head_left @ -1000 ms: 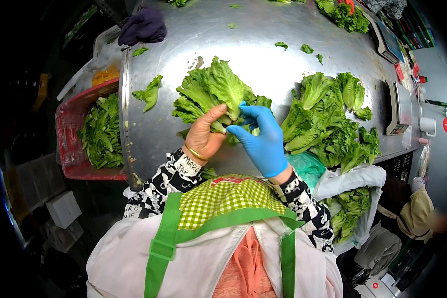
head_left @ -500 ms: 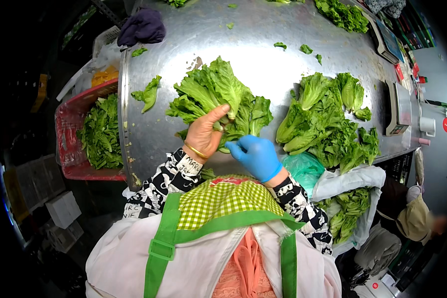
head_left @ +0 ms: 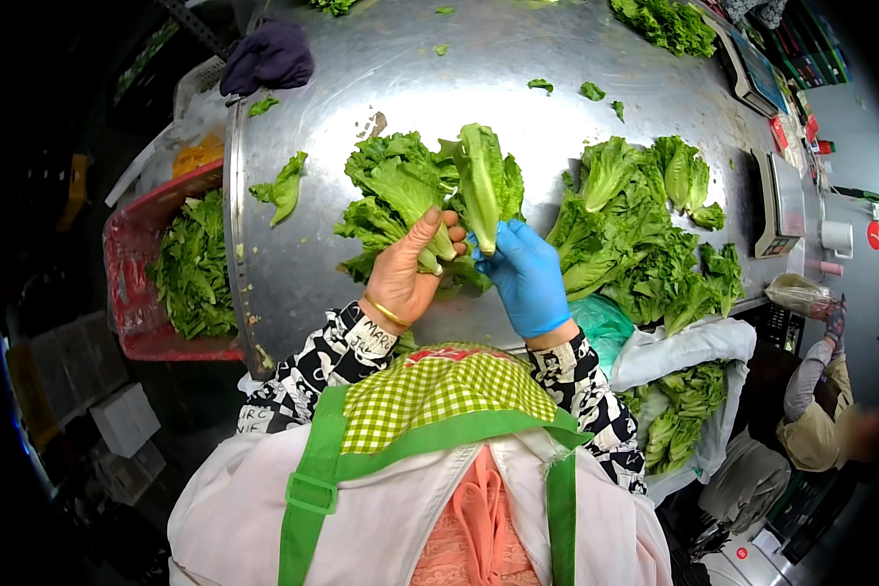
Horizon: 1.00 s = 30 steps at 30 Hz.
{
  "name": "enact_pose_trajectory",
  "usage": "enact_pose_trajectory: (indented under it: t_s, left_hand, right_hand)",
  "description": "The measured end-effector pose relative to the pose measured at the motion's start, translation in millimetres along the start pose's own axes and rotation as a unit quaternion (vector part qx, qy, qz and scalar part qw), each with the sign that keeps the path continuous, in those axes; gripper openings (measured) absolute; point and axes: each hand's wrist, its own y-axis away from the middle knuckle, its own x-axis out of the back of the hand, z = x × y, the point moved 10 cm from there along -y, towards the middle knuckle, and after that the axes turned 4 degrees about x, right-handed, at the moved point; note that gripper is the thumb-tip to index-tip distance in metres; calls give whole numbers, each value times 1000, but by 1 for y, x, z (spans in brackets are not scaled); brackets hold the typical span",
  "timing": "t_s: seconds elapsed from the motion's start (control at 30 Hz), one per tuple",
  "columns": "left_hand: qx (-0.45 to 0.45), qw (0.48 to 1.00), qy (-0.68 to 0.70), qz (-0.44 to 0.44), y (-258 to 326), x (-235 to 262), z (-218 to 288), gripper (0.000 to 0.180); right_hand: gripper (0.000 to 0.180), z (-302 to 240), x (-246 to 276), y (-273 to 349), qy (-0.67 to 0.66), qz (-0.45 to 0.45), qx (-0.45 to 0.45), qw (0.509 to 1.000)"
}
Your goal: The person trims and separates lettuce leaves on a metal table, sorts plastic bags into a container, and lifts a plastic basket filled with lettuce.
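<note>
Both hands (head_left: 400, 278) (head_left: 529, 283) clamp lettuce leaves (head_left: 480, 186); lettering marks the left cuff (head_left: 369, 338), a numeral the red sign (head_left: 875, 235).

A dark purple cloth (head_left: 267, 61) lies at upper left, a white mug (head_left: 835, 239) near a scale (head_left: 787, 200).

blue glove (head_left: 532, 285), right | gold bangle (head_left: 388, 312), left | black-and-white printed sleeves (head_left: 596, 405) | green-checked apron (head_left: 449, 398), green straps (head_left: 301, 532) | white garment (head_left: 230, 503)
</note>
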Motion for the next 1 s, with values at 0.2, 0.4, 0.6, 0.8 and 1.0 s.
enact_pose_trajectory:
  t_s: [0.2,0.4,0.6,0.8,1.0]
  left_hand:
    - [28,998,51,-33,-4,-5,-9,38]
    - [38,997,23,-64,-8,-17,-5,33]
    - [10,1000,-4,-15,-3,-14,-2,21]
    - [7,999,-32,15,-6,-6,-11,14]
    - [60,997,57,-1,-12,-7,-21,15]
  right_hand:
    - [22,19,-26,7,-164,-71,-125,976]
    - [22,6,-4,9,70,-6,-97,993]
    - [19,-74,-30,29,490,68,298,816]
    - [15,-64,-51,31,650,18,381,657]
    - [15,-64,-52,37,582,60,397,707]
